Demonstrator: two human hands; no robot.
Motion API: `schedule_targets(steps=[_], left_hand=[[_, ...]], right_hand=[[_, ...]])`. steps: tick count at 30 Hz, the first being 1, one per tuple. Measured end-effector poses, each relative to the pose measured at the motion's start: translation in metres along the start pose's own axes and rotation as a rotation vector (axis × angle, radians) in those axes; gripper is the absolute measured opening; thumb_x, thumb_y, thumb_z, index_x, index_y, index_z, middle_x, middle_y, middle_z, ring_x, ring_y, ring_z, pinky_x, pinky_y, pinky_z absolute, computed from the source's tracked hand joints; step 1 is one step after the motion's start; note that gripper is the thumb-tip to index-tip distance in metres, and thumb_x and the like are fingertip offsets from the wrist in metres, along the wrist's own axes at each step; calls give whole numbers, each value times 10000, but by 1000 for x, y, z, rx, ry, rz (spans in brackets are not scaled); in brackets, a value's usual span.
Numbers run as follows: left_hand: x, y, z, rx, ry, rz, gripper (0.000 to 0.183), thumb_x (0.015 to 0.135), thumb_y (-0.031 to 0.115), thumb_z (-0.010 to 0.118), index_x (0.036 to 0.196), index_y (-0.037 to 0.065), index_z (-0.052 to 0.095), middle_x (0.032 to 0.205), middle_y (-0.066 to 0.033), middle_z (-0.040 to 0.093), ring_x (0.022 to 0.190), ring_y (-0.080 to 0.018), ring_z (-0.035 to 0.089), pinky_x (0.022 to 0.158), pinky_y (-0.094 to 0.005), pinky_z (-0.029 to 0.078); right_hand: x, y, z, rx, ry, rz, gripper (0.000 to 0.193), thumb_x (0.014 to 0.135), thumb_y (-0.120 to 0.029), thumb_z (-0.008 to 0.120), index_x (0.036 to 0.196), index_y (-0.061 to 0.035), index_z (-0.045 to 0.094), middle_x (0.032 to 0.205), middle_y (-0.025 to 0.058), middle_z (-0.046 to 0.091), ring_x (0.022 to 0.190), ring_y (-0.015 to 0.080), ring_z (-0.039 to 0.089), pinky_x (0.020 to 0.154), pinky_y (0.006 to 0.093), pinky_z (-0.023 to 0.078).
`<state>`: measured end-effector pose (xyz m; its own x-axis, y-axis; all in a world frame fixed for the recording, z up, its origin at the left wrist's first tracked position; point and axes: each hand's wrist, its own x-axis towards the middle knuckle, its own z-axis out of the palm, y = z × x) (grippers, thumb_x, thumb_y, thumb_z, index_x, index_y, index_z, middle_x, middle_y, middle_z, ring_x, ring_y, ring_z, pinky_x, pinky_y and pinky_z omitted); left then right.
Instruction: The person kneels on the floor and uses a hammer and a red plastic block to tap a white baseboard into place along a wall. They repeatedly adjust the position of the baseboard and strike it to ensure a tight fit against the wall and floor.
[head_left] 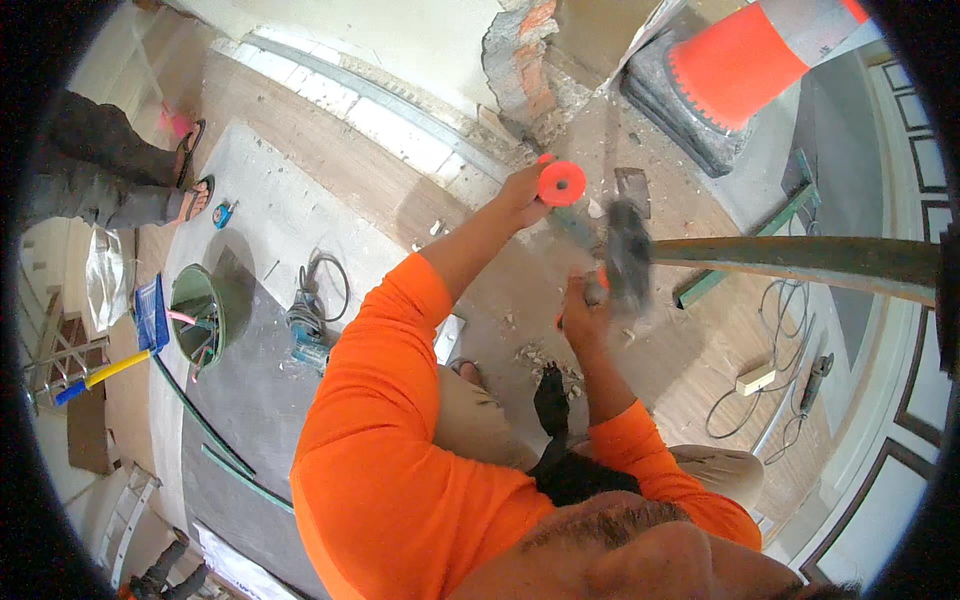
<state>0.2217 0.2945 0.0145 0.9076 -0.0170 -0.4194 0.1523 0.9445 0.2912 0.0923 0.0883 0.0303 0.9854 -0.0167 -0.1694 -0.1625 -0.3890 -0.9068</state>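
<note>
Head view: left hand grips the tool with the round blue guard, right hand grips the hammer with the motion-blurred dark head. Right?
Not quite: the guard colour is wrong. The head view shows a round orange-red guard on the tool in the left hand. The right hand does grip the hammer with the motion-blurred dark head.

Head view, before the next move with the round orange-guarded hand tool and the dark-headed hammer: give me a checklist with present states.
1. Left hand closed on the round orange-guarded hand tool: ok.
2. Right hand closed on the dark-headed hammer: ok, though the head is blurred.
3. Hand tool's lower end seated: cannot tell, too indistinct.
4. Both hands gloved: not ok, they are bare.
5. Brown floor free of pale rubble nearby: not ok, pieces lie scattered.
6. Teal corded power tool apart from both hands: ok, it lies off to their left.
</note>
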Motion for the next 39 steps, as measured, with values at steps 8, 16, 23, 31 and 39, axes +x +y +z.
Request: schedule_targets(steps=[8,16,23,31,39], left_hand=[[13,4,20,350,-159,175,134,1001,93,511,1084,30,594,1031,-105,665,945,-217,664,874,-377,564],[25,24,-15,779,-210,505,143,994,112,511,1061,42,617,987,-68,671,875,-183,656,819,-342,565],[45,33,-37,973,-320,547,248,897,81,592,1139,89,643,1014,-61,706,921,-178,664,844,-299,536],[54,41,-57,666,-117,392,173,931,93,547,1074,83,644,974,-65,684,905,-171,664,808,-298,546],[37,33,-38,726,-313,141,253,921,123,620,1168,69,637,1029,-39,688,943,-169,662,816,-325,552]], right_hand=[[33,-47,2,-286,-269,154,377,936,-333,643,747,-12,587,655,103,585,608,228,564,605,407,454],[16,-64,2,-64,-92,-332,294,976,-264,595,796,-33,580,657,66,549,587,178,525,585,355,447],[45,-60,26,-329,-284,125,335,907,-322,676,929,12,670,871,172,695,784,324,660,728,432,496],[23,-133,5,363,-175,-194,295,942,-308,661,854,-30,619,685,32,595,528,142,560,496,322,444],[29,-45,3,-252,-329,167,474,880,-427,699,759,11,568,582,102,532,539,212,549,552,412,472]])
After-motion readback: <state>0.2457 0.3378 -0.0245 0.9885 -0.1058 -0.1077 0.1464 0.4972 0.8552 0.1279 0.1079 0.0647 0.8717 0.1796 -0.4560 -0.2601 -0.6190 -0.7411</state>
